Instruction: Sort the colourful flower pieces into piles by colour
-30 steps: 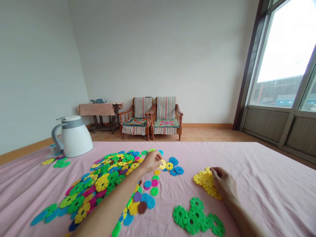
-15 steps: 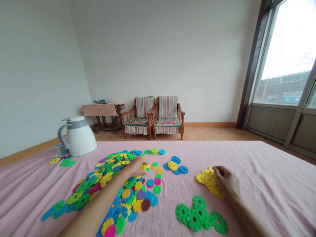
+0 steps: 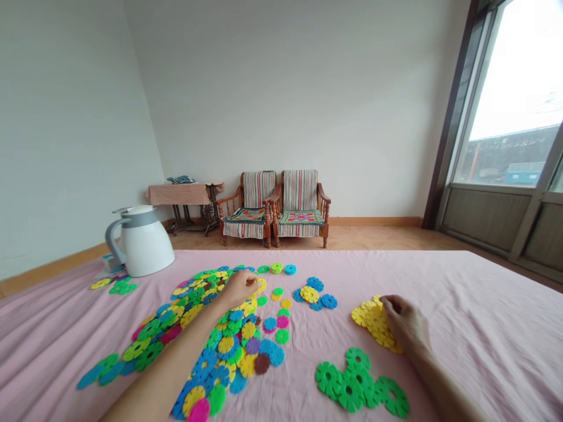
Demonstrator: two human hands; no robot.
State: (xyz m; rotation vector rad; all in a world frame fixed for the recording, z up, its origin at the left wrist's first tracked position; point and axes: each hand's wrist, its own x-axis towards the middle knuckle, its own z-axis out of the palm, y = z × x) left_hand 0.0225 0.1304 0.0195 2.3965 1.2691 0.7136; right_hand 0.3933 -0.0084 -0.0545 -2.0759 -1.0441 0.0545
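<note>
My left hand is over the right edge of the large mixed pile of notched plastic discs, its fingers pinched on a yellow disc. On the right, my right hand rests at a heap of yellow discs, fingers bent together; what they hold, if anything, is hidden. Green discs lie grouped nearer the front. Between the hands is a small group of blue discs with a yellow one on top.
A white and grey jug stands at the table's back left, on the pink cloth. Loose discs lie along the big pile's right side. Beyond the table are two wooden chairs and a cloth-covered sewing table.
My left hand has moved slightly left and up, and a yellow disc now shows at its fingertips. My right hand has barely moved. The view has shifted slightly.
</note>
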